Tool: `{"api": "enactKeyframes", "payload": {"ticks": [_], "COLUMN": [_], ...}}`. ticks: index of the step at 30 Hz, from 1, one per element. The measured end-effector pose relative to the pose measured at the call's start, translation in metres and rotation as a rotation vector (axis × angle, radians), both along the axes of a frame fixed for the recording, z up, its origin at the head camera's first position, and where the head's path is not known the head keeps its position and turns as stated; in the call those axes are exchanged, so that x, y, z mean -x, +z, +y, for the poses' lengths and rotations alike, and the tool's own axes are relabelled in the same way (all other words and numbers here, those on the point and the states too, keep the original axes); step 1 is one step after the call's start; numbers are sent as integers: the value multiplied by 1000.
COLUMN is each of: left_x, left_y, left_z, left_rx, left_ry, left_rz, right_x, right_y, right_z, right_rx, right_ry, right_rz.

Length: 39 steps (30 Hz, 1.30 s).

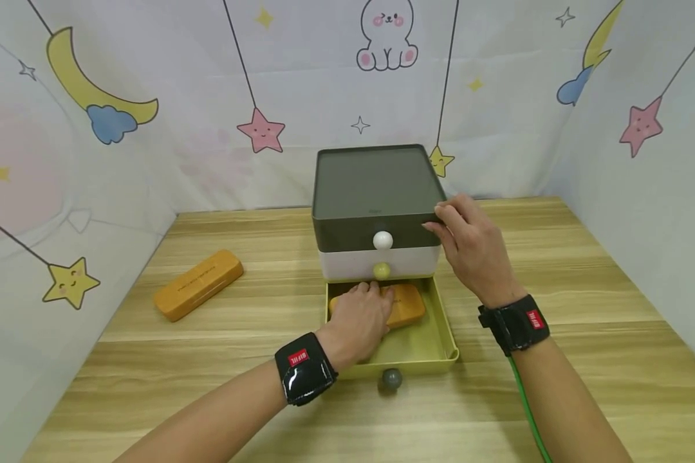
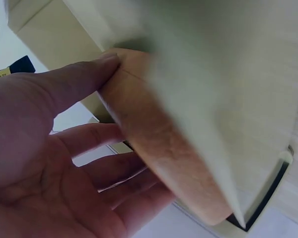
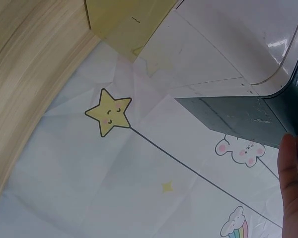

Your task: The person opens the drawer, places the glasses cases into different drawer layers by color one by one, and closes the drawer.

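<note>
A small stacked drawer box (image 1: 373,183) has a dark grey top tier, a white middle tier and a yellow-green bottom drawer (image 1: 419,350) pulled out toward me. Inside that drawer lies an orange glasses case (image 1: 408,305). My left hand (image 1: 359,321) reaches in over its left part and grips it, hiding some of it. The left wrist view has the thumb at one edge of the case and the other fingers along its side. At the front right corner of the dark top tier, my right hand (image 1: 475,247) holds on, thumb on the front face and fingers at the rim.
Another orange glasses case (image 1: 199,285) lies on the wooden table (image 1: 237,373) to the left. Round knobs stick out in front: white (image 1: 383,240), yellow-green (image 1: 381,271) and grey (image 1: 391,378). A printed cloth (image 1: 208,154) hangs behind and at both sides.
</note>
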<state>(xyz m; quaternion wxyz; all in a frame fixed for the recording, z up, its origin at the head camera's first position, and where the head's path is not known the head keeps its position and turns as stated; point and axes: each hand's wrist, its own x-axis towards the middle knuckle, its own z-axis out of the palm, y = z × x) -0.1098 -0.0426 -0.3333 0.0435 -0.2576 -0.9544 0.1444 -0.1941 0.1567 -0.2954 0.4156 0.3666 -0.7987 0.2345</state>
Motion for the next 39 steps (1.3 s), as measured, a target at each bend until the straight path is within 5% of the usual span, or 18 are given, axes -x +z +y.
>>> {"api": "enactKeyframes", "payload": {"ticks": [20, 27, 39], "left_x": [-4, -2, 0], "left_y": [3, 8, 8], "left_z": [4, 3, 5], "left_rx": [7, 22, -49], "left_ry": [-41, -143, -131], "left_rz": [-118, -70, -57], "right_x": [-1, 0, -1], "right_y": [1, -1, 0], "right_z": [-1, 0, -1], "right_rx": [3, 5, 6], "right_ry": [5, 5, -1], "right_rz": [-4, -3, -1]}}
